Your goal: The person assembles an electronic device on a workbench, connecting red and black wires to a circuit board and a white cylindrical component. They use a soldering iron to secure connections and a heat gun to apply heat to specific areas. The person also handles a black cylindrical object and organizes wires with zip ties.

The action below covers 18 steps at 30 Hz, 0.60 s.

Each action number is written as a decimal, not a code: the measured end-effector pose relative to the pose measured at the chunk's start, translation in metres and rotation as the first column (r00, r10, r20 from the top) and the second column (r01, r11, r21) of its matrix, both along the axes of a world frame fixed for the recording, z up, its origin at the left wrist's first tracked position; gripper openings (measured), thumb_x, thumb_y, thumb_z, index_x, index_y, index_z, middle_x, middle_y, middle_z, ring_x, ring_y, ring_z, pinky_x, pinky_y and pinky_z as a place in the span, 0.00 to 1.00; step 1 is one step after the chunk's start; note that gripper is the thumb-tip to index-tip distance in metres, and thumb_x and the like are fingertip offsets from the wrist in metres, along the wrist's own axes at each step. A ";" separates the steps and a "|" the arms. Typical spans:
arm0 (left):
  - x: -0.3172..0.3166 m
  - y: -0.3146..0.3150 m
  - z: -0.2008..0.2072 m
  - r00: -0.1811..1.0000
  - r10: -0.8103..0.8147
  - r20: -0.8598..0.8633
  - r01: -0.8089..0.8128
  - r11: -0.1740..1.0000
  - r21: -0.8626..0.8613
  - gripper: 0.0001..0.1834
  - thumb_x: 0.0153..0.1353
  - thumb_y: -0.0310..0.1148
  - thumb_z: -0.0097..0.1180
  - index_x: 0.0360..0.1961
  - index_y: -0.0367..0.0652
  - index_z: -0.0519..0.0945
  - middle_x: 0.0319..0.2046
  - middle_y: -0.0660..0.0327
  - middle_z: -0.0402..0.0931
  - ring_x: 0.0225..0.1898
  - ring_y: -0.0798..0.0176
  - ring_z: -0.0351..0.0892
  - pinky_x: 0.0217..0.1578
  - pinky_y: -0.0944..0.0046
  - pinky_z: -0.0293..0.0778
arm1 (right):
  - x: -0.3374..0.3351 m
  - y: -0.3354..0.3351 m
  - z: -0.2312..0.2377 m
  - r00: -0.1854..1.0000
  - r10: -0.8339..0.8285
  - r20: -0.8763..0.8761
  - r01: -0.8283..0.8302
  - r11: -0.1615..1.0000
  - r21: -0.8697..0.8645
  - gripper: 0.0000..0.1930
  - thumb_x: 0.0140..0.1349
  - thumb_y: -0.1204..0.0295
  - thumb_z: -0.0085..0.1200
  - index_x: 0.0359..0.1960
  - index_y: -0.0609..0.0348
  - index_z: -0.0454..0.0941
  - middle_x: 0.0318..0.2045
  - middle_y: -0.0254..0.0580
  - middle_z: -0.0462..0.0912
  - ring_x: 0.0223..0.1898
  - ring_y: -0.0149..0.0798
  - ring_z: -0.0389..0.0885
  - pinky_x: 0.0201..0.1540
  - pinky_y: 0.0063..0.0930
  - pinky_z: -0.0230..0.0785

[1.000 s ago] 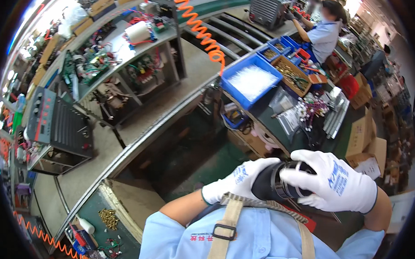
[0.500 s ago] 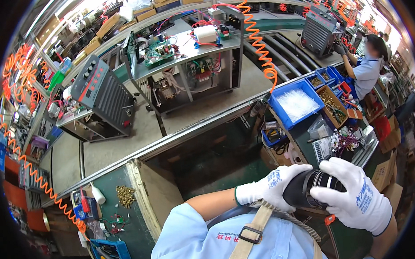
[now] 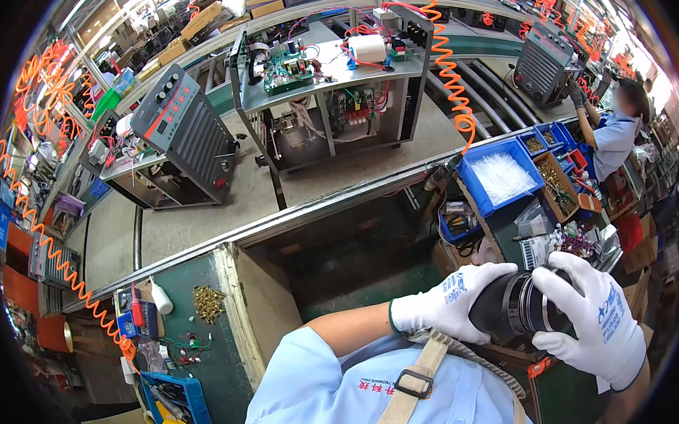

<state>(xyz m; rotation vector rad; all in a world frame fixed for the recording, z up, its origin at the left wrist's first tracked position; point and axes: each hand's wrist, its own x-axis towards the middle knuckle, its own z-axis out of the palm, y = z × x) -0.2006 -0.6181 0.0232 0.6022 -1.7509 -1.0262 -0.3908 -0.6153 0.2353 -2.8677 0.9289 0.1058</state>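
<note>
Black – with silvery rings – the cylinder (image 3: 510,306) is gripped by left hand (image 3: 449,302) and right hand (image 3: 599,321).

Green workbench (image 3: 226,358) beside roller conveyor (image 3: 492,96)

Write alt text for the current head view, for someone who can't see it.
A person's white-gloved left hand and right hand hold a black cylindrical object between them. Ahead, open-sided machines stand on a conveyor line; a blue bin of thin white pieces sits ahead to the right.
</note>
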 end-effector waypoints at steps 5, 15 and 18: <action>0.003 -0.001 0.000 1.000 0.022 0.018 -0.022 0.999 -0.047 0.54 0.32 0.35 0.75 0.64 0.32 0.63 0.50 0.45 0.76 0.51 0.44 0.78 0.53 0.53 0.74 | 0.007 -0.006 0.004 0.984 0.178 0.025 -0.177 0.983 -0.039 0.29 0.35 0.74 0.69 0.47 0.47 0.81 0.52 0.51 0.75 0.50 0.54 0.76 0.52 0.47 0.69; 0.007 -0.004 0.004 0.997 0.050 0.057 -0.054 0.997 0.061 0.55 0.34 0.36 0.78 0.65 0.34 0.62 0.57 0.46 0.72 0.59 0.48 0.74 0.60 0.54 0.69 | -0.040 0.014 0.021 0.908 -0.009 0.419 0.071 0.989 -0.132 0.26 0.39 0.73 0.71 0.44 0.54 0.77 0.51 0.56 0.73 0.50 0.52 0.76 0.50 0.41 0.72; 0.013 -0.005 0.015 0.990 0.138 0.033 -0.138 0.990 -0.011 0.58 0.34 0.36 0.81 0.66 0.35 0.59 0.60 0.49 0.69 0.61 0.51 0.72 0.62 0.53 0.68 | -0.086 0.001 -0.005 0.698 -0.037 0.715 0.141 0.986 -0.086 0.43 0.38 0.68 0.76 0.59 0.58 0.67 0.57 0.57 0.68 0.54 0.46 0.75 0.54 0.36 0.70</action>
